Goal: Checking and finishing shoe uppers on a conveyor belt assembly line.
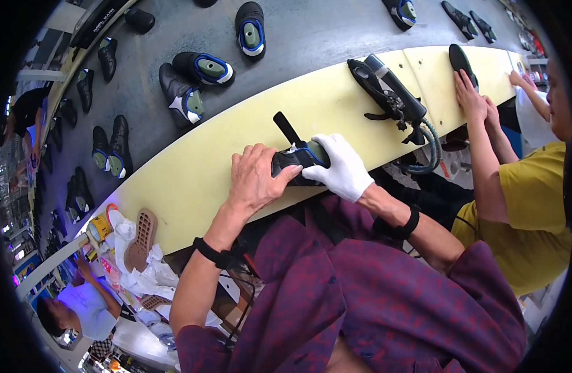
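Item: black shoe upper (298, 163) with green last, on the near edge of the pale yellow bench (193, 180). My bare left hand (256, 179) and white-gloved right hand (343, 166) clamp it together. Risk, I judge: it sits at the lip, so a loosened grip tips it off; the hose tool (392, 99) lies far right.

A black shoe (296, 163) with blue trim and a green insert, perhaps olive, sits between the bare left hand (256, 179) and white-gloved right hand (343, 166) on a pale yellow bench (193, 180).
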`<act>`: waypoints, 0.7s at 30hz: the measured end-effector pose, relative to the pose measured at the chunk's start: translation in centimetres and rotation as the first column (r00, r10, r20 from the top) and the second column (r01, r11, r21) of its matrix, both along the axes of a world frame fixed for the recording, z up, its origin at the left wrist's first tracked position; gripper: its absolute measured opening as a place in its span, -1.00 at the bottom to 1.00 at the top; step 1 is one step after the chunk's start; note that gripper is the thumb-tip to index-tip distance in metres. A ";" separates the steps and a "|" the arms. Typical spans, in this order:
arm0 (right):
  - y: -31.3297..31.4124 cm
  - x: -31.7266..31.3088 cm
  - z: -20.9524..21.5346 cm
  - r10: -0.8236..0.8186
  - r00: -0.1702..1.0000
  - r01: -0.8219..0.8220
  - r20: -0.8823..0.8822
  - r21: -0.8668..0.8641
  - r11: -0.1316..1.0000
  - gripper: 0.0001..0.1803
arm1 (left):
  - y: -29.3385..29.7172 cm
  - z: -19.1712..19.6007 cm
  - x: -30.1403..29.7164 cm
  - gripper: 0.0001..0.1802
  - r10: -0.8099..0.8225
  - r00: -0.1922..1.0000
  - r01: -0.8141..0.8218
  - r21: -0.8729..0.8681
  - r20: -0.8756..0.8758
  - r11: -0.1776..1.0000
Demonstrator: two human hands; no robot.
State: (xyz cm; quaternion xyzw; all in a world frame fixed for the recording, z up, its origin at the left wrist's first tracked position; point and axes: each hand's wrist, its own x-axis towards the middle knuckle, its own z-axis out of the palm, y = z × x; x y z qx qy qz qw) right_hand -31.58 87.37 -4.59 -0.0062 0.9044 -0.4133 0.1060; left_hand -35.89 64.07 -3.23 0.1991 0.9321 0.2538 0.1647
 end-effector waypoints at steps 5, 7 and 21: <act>1.6 -1.0 0.4 0.067 0.993 -0.064 0.094 -0.034 0.997 -0.28 | 0.1 0.0 -0.2 -0.30 -0.028 0.997 0.033 -0.063 0.079 0.997; 1.8 -1.4 1.5 0.014 0.980 -0.021 -0.197 -0.030 0.999 -0.36 | -0.1 -0.1 0.5 -0.33 -0.029 0.999 0.029 0.006 0.023 1.000; -0.2 -8.8 1.0 0.547 0.828 -0.551 0.127 -0.003 0.835 -0.81 | 2.7 -5.0 3.3 -0.77 0.679 0.721 -0.579 0.417 -0.140 0.701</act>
